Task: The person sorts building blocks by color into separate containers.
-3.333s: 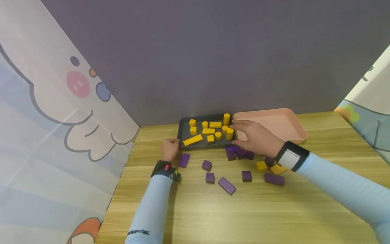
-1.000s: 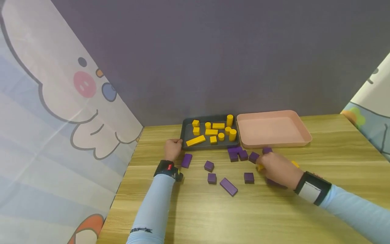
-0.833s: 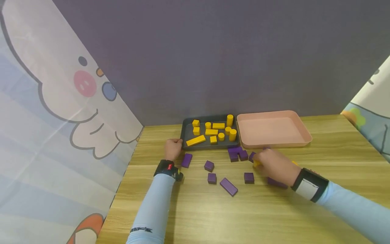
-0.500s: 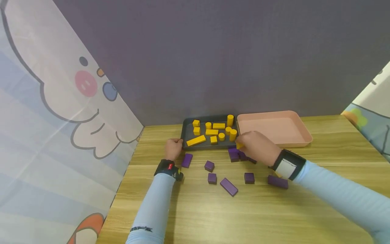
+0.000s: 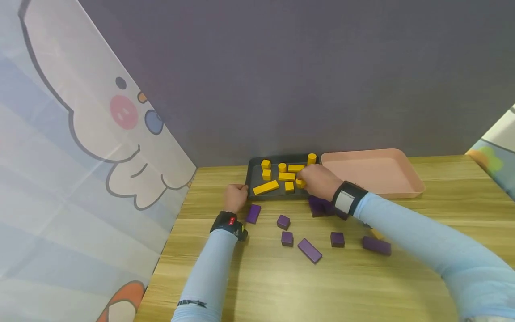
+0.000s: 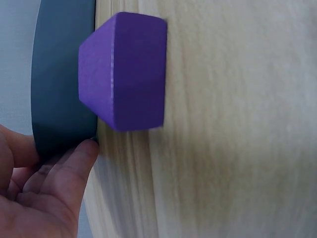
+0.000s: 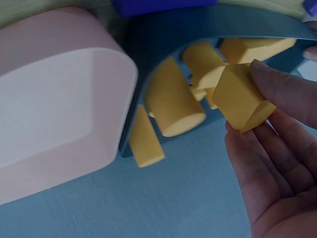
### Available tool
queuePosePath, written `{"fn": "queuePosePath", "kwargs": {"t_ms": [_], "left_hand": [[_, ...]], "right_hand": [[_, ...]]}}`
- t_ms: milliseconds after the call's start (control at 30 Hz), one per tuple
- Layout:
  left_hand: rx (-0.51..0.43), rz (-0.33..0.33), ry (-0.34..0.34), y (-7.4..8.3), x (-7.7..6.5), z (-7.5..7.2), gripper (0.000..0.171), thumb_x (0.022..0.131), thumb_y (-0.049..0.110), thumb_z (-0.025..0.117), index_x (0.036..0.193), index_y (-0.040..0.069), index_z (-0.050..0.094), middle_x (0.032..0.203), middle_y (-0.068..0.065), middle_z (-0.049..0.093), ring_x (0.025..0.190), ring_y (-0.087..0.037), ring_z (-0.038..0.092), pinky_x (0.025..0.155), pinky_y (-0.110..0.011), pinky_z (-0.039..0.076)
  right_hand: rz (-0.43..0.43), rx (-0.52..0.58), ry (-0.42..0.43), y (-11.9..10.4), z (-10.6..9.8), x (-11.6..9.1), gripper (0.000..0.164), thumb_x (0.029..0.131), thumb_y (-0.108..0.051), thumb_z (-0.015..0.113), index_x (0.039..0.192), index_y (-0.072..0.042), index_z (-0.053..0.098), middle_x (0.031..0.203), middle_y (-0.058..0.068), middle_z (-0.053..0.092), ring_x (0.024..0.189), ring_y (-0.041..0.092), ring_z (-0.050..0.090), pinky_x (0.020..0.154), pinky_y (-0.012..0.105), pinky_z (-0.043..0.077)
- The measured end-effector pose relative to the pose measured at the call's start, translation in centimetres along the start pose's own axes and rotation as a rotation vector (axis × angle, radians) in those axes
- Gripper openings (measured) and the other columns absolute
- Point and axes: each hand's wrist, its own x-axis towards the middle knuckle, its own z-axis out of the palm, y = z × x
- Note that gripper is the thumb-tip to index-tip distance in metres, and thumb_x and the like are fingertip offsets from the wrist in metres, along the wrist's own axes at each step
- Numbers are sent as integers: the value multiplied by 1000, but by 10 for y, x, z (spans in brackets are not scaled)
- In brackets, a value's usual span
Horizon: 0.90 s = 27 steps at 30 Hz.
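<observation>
A dark grey tray (image 5: 277, 197) on the wooden table holds several yellow blocks, some flat bars, some cubes, some cylinders. My left hand (image 5: 235, 197) grips the tray's left end, fingers and thumb on its wall (image 6: 64, 74) in the left wrist view. Over the tray's right part, my right hand (image 5: 321, 181) pinches a yellow block (image 7: 240, 96) between thumb and fingers. In the right wrist view that block is above the tray's contents, near a yellow cylinder (image 7: 176, 101); the head view mostly hides it behind the hand. A purple block (image 6: 131, 72) lies beside the left hand.
A pink tray (image 5: 372, 174) stands right against the dark one. In front lie several purple blocks, among them a bar (image 5: 310, 250), a cube (image 5: 337, 239) and a longer bar (image 5: 376, 245). A yellow block (image 5: 377, 233) shows partly under the right forearm. A grey wall rises behind.
My right hand went from near the dark tray to the yellow blocks at right, picked one up and carried it back left over the tray. The left hand stays at the tray's end.
</observation>
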Motion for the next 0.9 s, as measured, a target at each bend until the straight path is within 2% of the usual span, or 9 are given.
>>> {"fn": "queuePosePath", "kwargs": {"t_ms": [133,233,367,500,600,900], "left_hand": [[-18,-1,-4,-2,2,0,27,100,20,61,101,3,81,68,-4,65,60,-14,50,50,-23,36],[-22,1,-5,-3,3,0,28,100,21,61,98,3,82,60,-1,56,56,-14,46,48,-24,33],[-27,13,3,-4,3,1,27,99,20,61,100,2,82,67,-4,63,58,-14,50,49,-23,36],[-27,25,9,-3,2,2,26,99,19,62,104,1,81,86,-12,76,66,-16,56,52,-22,40],[-31,21,11,-2,2,2,26,99,19,62,106,1,80,97,-15,78,71,-17,59,55,-21,41],[-26,9,19,-1,2,2,26,99,19,62,104,2,81,85,-12,75,65,-14,54,52,-21,39]], "right_hand": [[21,5,-26,4,7,3,22,82,2,80,103,-4,80,96,11,79,82,25,74,80,43,63],[25,9,-44,6,10,4,22,82,3,79,103,-5,80,97,11,79,83,25,74,81,43,63],[14,6,-62,7,13,6,25,81,3,80,104,-7,80,102,10,79,89,27,75,86,44,63],[6,4,-74,8,15,6,29,80,2,83,108,-7,80,107,11,79,95,29,76,89,44,62],[4,-3,-80,9,15,6,30,80,1,84,109,-7,80,108,11,79,96,29,76,89,45,62],[-8,23,-124,9,15,6,32,81,2,83,110,-9,80,110,8,79,101,27,75,93,45,60]]}}
